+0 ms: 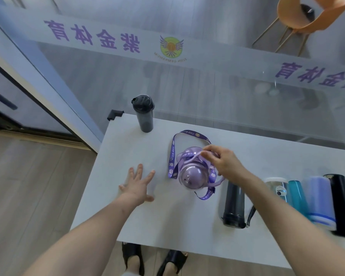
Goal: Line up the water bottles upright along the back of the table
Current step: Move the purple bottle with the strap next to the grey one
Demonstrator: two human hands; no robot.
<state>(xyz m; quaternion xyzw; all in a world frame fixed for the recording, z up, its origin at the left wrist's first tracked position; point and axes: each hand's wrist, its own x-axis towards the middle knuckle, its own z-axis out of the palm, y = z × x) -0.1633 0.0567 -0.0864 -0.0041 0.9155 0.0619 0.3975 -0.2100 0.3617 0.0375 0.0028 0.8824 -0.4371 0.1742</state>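
Observation:
A dark grey bottle [144,113] stands upright at the back left of the white table [127,148]. In the table's middle stands a purple bottle [193,174] with a purple "Nice day" strap [172,154] looped around it. My right hand [221,162] pinches the strap or handle at the bottle's top. My left hand [136,184] rests flat on the table, fingers spread, holding nothing. To the right lie several bottles on their sides: a dark grey one [232,205], a clear one [278,188], a teal one [297,193], a pale blue one [321,202] and a black one [342,204].
A glass wall with purple lettering [92,35] runs directly behind the table. A black corner guard [114,114] caps the table's back left corner. An orange chair [299,18] stands beyond the glass. My feet in black sandals [153,259] are under the front edge.

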